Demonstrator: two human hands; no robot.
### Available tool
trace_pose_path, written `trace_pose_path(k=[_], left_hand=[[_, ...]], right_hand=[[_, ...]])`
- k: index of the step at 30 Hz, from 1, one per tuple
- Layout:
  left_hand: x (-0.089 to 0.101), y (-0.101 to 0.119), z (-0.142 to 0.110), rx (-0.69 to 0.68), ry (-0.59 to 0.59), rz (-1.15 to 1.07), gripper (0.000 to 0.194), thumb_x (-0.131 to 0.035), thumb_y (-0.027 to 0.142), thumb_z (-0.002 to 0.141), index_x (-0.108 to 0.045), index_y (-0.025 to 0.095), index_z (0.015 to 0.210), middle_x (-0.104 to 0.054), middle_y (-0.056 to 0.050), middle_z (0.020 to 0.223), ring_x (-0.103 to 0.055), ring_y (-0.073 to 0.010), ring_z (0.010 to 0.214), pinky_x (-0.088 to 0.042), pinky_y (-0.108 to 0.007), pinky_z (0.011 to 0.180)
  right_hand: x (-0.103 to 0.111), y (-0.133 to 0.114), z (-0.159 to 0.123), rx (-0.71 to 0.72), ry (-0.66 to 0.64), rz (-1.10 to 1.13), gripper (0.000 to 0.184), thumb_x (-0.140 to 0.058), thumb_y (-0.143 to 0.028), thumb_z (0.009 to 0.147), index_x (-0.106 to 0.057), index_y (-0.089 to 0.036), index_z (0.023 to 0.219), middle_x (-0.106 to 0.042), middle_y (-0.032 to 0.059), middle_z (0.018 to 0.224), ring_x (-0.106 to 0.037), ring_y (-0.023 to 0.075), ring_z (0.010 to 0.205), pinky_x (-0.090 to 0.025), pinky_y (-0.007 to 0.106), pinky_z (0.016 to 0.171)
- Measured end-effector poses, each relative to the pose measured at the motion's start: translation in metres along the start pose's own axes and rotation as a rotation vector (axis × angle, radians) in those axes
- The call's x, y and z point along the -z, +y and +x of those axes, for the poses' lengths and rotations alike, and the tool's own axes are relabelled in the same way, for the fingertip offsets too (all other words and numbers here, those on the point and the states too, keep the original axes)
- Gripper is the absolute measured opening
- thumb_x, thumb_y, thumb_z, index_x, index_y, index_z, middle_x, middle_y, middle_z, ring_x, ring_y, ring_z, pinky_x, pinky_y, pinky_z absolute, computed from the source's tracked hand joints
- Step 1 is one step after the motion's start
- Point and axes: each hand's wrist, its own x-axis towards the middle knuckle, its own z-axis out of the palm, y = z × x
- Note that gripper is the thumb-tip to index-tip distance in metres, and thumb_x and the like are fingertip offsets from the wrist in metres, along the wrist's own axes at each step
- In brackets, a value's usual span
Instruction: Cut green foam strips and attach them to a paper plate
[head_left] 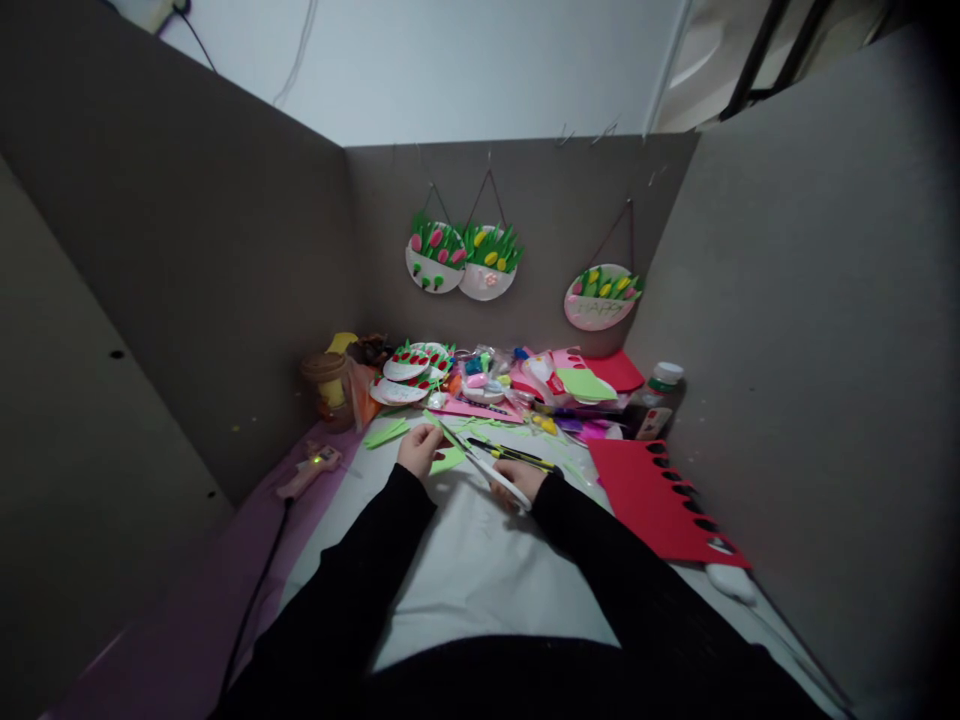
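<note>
My right hand [519, 480] grips a pair of scissors [486, 468] with white handles, their blades pointing up and left toward my other hand. Between the pinched fingers of my left hand [420, 450] is a piece of green paper [435, 421], beside the scissor tips. Another patch of green paper [448, 460] shows just right of that hand; whether it is held or lies on the table, I cannot tell. Right behind the scissors lie black and yellow pen-like tools [517, 455]. A small stack of green paper strips [386, 432] rests left of my left hand.
Craft supplies and decorated paper plates [405, 390] crowd the back. Red paper [652, 500] with cut-outs lies right, near a capped bottle [660, 400]. A pink glue gun [309, 472] with a cable sits left, before a brown-lidded jar [328, 390]. Grey panels [525, 180] enclose the table.
</note>
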Motion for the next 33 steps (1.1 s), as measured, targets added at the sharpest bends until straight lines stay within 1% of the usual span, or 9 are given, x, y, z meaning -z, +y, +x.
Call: trace_pose_path(k=[8, 12, 15, 18, 20, 27, 33], left_hand=[[-0.001, 0.003, -0.003, -0.021, -0.013, 0.001, 0.034, -0.066, 0.045, 0.059, -0.049, 0.016, 0.064, -0.066, -0.005, 0.068, -0.065, -0.0193, 0.068, -0.040, -0.021, 0.049], [-0.001, 0.006, -0.005, -0.002, -0.020, 0.002, 0.035, -0.067, 0.046, 0.058, -0.052, 0.016, 0.066, -0.066, -0.006, 0.069, -0.065, -0.0198, 0.070, -0.041, -0.021, 0.050], [0.000, 0.009, -0.006, 0.015, 0.010, -0.007, 0.035, -0.068, 0.046, 0.058, -0.054, 0.015, 0.068, -0.066, -0.006, 0.070, -0.065, -0.0207, 0.072, -0.042, -0.022, 0.051], [0.000, 0.011, -0.007, -0.014, 0.054, -0.011, 0.033, -0.067, 0.045, 0.059, -0.054, 0.016, 0.068, -0.065, -0.005, 0.068, -0.065, -0.0203, 0.072, -0.042, -0.023, 0.053], [0.000, 0.012, -0.007, -0.028, 0.062, -0.016, 0.032, -0.066, 0.044, 0.059, -0.054, 0.016, 0.067, -0.065, -0.005, 0.068, -0.064, -0.0199, 0.071, -0.042, -0.023, 0.053], [-0.001, 0.008, -0.006, -0.021, -0.002, -0.013, 0.032, -0.066, 0.044, 0.059, -0.051, 0.016, 0.066, -0.065, -0.005, 0.069, -0.065, -0.0207, 0.073, -0.041, -0.023, 0.053], [-0.001, 0.007, -0.005, -0.023, -0.015, -0.011, 0.033, -0.066, 0.044, 0.059, -0.050, 0.016, 0.066, -0.064, -0.005, 0.069, -0.064, -0.0198, 0.070, -0.041, -0.022, 0.051]], right_hand=[[0.001, -0.006, -0.007, -0.001, -0.013, -0.053, 0.008, -0.054, -0.013, 0.061, -0.049, -0.017, 0.064, -0.049, -0.0067, 0.043, -0.047, 0.0073, 0.038, -0.036, 0.016, 0.036], [0.001, -0.003, -0.005, -0.002, 0.014, -0.064, 0.008, -0.053, -0.012, 0.060, -0.050, -0.017, 0.066, -0.049, -0.0071, 0.043, -0.046, 0.0068, 0.037, -0.035, 0.016, 0.035], [0.001, 0.001, -0.002, 0.007, 0.031, -0.065, 0.010, -0.053, -0.011, 0.060, -0.050, -0.017, 0.067, -0.048, -0.0077, 0.044, -0.046, 0.0062, 0.036, -0.034, 0.015, 0.034], [0.001, 0.003, 0.000, -0.006, 0.022, -0.070, 0.011, -0.053, -0.011, 0.060, -0.050, -0.017, 0.068, -0.050, -0.0069, 0.047, -0.047, 0.0067, 0.036, -0.034, 0.015, 0.033], [0.001, 0.002, 0.000, -0.001, 0.009, -0.066, 0.010, -0.053, -0.011, 0.060, -0.050, -0.017, 0.067, -0.051, -0.0063, 0.048, -0.047, 0.0070, 0.036, -0.035, 0.016, 0.033], [0.001, 0.003, 0.002, 0.009, -0.012, -0.048, 0.010, -0.053, -0.013, 0.061, -0.048, -0.018, 0.068, -0.050, -0.0076, 0.046, -0.047, 0.0069, 0.036, -0.035, 0.016, 0.034], [0.002, 0.005, 0.003, 0.035, -0.027, -0.060, 0.009, -0.053, -0.013, 0.061, -0.047, -0.018, 0.067, -0.048, -0.0083, 0.042, -0.046, 0.0068, 0.036, -0.033, 0.016, 0.034]])
